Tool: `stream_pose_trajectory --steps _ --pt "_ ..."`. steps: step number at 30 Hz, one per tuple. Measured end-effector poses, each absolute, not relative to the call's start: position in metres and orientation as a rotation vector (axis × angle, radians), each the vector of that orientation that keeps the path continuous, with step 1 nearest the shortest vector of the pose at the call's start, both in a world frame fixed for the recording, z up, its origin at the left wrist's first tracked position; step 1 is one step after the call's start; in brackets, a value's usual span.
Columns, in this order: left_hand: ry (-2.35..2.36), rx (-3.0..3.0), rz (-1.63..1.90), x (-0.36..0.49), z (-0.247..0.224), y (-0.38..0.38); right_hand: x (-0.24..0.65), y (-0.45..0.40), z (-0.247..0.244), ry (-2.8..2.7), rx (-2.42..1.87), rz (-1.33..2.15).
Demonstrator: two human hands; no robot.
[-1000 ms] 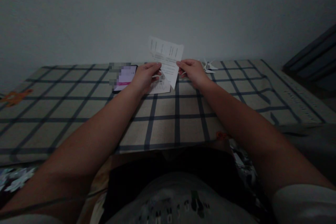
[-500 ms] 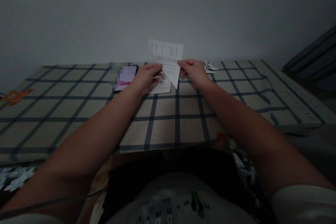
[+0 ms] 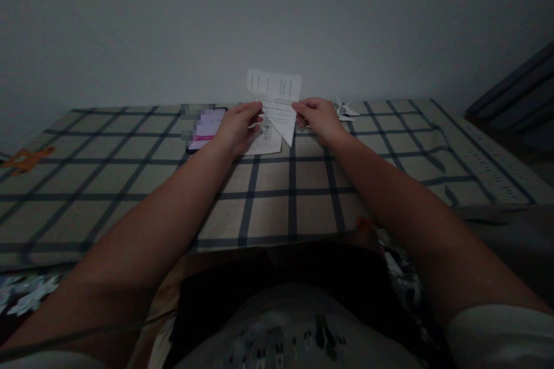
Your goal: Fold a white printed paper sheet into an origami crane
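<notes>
A creased sheet of printed paper (image 3: 281, 105) stands up above the table, its lower end narrowing to a point. My right hand (image 3: 319, 117) pinches its right edge between thumb and fingers. My left hand (image 3: 240, 127) is closed at the left slanting edge, thumb tip against the paper and the lower fingers curled; the exact contact is hard to see in the dim light. Behind and below the sheet, a second printed paper (image 3: 268, 143) lies flat on the cloth, partly hidden by my left hand.
A phone (image 3: 210, 125) with its screen lit lies left of my left hand. A folded paper crane (image 3: 346, 110) sits beyond my right hand. The checked tablecloth (image 3: 289, 207) covers the table, which meets a plain wall (image 3: 277, 17). An orange figure (image 3: 28, 159) lies far left.
My left hand has shifted slightly left, towards the sheet's edge. The sheet's top has straightened a little, and my right hand stays nearly still.
</notes>
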State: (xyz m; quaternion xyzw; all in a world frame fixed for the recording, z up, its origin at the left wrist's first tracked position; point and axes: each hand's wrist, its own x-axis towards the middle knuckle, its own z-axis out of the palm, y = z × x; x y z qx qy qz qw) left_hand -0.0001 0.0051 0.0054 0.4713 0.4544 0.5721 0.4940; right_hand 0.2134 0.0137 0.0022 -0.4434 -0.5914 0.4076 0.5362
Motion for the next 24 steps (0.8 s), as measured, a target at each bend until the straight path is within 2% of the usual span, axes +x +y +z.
stream_pose_trajectory --steps 8,14,24 --pt "1.068 1.095 1.441 -0.0068 0.0069 0.0116 0.2186 0.0173 0.0007 -1.401 -1.063 0.971" --pt "0.908 1.166 1.294 -0.0017 0.0044 0.0052 0.2182 0.0203 -0.0026 -1.399 -1.004 0.996" --pt "0.969 1.159 1.339 -0.0012 0.0035 0.006 0.2147 0.0169 -0.0012 -1.411 -0.99 1.061"
